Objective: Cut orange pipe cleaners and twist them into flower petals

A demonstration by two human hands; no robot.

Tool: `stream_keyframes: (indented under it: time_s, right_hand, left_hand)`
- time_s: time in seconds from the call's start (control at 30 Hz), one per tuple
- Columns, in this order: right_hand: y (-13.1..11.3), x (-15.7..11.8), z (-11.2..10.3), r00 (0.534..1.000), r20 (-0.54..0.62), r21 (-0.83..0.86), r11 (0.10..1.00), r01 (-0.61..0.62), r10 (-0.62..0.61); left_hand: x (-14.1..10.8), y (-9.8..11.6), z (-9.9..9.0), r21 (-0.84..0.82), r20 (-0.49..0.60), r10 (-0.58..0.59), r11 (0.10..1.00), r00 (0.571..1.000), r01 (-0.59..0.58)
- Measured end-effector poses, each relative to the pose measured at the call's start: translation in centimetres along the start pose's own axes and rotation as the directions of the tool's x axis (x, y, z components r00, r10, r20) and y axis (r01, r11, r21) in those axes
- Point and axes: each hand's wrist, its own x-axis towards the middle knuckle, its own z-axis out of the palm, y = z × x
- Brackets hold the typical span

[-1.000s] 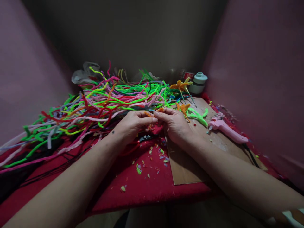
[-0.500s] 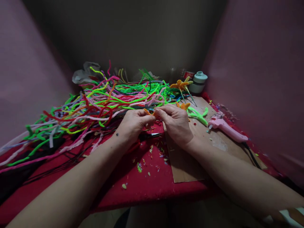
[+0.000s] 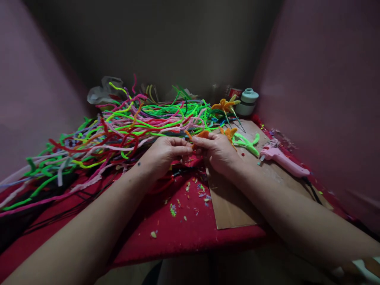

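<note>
Between my hands is an orange pipe cleaner (image 3: 202, 134), bent into a petal-like loop with a loose end sticking up to the left. My right hand (image 3: 221, 152) pinches it between thumb and fingers. Fingers pressed together, my left hand (image 3: 166, 154) meets its lower part, which the fingertips mostly hide. Just beyond my right hand lies an orange pipe-cleaner flower (image 3: 229, 134), with bent green pipe cleaners (image 3: 247, 143) beside it. Below my hands, a dark-handled tool (image 3: 185, 171) lies partly hidden on the red cloth.
A heap of colourful pipe cleaners (image 3: 142, 122) spreads across the back and left. On the right, a pink glue gun (image 3: 285, 161) rests on cardboard (image 3: 234, 206). Stemmed orange flowers (image 3: 225, 105) and a pale bottle (image 3: 247, 101) stand behind. Scraps litter the red cloth (image 3: 178, 233).
The orange pipe cleaner has turned upward, so its loop now shows above my right thumb. My right hand has rotated, and my left hand has shifted slightly left.
</note>
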Motion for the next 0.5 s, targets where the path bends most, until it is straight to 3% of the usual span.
stream_keyframes:
  time_s: [0.1,0.17,0.3,0.37,0.43,0.5]
  right_hand:
    - [-0.1,-0.2,0.2,0.998,-0.044,-0.040,0.998,-0.047,0.046]
    - [-0.2,-0.4,0.3,0.996,-0.090,-0.094,0.995,-0.024,0.015]
    - [-0.2,-0.7,0.6,0.987,-0.128,-0.125,0.989,0.076,-0.092]
    - [-0.1,-0.7,0.6,0.986,-0.135,-0.106,0.991,0.086,-0.100]
    - [0.0,-0.7,0.6,0.986,-0.141,-0.103,0.992,0.076,-0.090]
    - [0.0,-0.7,0.6,0.985,-0.142,-0.130,0.988,0.077,-0.096]
  left_hand:
    - [-0.1,0.1,0.2,0.072,-0.009,0.006,0.997,1.000,-0.005]
    - [-0.3,0.1,0.6,0.231,-0.050,0.073,0.971,0.996,-0.059]
    - [-0.9,0.1,1.5,0.625,-0.086,0.370,0.743,0.925,-0.239]
    - [-1.2,0.2,2.0,0.717,-0.074,0.455,0.643,0.888,-0.270]
    - [-1.3,0.4,2.2,0.677,-0.086,0.417,0.690,0.905,-0.254]
    - [-1.3,0.6,2.1,0.482,-0.091,0.260,0.856,0.961,-0.186]
